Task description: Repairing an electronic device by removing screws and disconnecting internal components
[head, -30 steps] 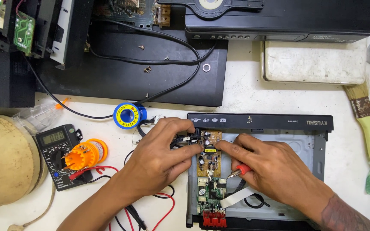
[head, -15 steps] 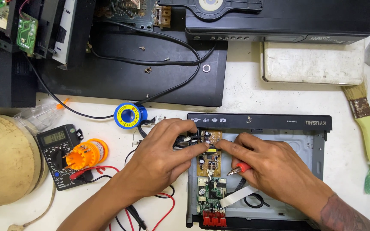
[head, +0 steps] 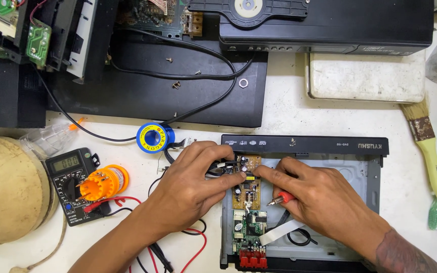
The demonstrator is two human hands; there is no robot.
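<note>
1. Head view showed both hands over a brown circuit board (head: 246, 184) inside an open player chassis (head: 370, 202).
2. Left hand (head: 190, 189) fingers pressed the board's top edge.
3. Right hand (head: 324, 202) fingers touched the board while pinching a red screwdriver (head: 280, 198).

Bright, even light over my worktop (head: 289, 116), sharp nearly throughout.
Soft, short shadows sit under my hands, falling toward 6 o'clock. The black casings at 12 o'clock go dark and lose detail, with mild sheen on their tops. Slight stretching shows at 3 and 9 o'clock edges.
</note>
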